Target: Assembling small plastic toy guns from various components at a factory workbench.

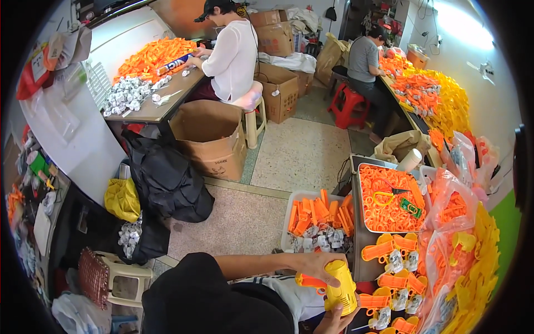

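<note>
A yellow ribbed plastic cylinder casing (340, 286) is held between my two hands, with an orange plastic part (308, 280) sticking out on its left side. My left hand (318, 266) grips the casing from its upper left, thumb and fingers closed on it. From below, my right hand (337, 319) has its fingers wrapped against the casing's lower end. Just right of them lie rows of orange plastic shells (376, 300) with white-and-grey small parts (396, 260) set in them. What sits inside the casing cannot be seen.
Beyond my hands stands a bin (286, 234) of orange pieces and white parts. A tray (361, 195) of orange rings holds scissors (384, 197) and a green circuit board (410, 208). Yellow pieces (479, 278) heap at right. Two people (233, 61) (361, 58) sit at tables behind.
</note>
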A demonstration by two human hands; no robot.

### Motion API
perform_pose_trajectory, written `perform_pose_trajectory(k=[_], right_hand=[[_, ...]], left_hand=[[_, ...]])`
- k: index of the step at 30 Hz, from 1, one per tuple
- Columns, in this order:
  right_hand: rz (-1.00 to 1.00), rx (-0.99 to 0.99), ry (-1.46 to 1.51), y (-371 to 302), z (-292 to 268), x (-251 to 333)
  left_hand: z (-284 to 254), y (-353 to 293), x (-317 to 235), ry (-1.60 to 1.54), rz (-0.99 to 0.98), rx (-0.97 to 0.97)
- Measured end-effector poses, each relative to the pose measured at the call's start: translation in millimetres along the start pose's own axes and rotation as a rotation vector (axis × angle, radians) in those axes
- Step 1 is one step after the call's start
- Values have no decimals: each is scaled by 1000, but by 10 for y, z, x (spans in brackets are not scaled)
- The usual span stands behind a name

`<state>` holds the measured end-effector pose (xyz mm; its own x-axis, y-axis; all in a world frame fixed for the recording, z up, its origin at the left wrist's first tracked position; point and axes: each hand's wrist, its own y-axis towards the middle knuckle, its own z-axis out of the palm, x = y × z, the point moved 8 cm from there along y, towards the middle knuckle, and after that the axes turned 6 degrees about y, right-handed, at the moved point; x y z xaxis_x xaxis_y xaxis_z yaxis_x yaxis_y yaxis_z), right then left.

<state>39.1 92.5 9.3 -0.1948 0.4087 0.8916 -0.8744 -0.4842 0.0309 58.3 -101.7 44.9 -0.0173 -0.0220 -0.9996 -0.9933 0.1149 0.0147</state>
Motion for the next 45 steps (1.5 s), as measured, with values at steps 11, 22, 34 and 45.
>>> perform_pose_trajectory(k=[11,22,34,45], right_hand=[[-17,-121,-146,-69,-70,522],[-48,-167,-266,-633,-118,880],[-275,-190,-287,-515,-56,1383],[-401,-348,-654,-637,-179,1914]], left_hand=[[250,179,-273,-148,14,100],[767,132,-411,-285,-6,339],[822,512,-821,14,403,359],[1391,539,-1103,239,690,345]])
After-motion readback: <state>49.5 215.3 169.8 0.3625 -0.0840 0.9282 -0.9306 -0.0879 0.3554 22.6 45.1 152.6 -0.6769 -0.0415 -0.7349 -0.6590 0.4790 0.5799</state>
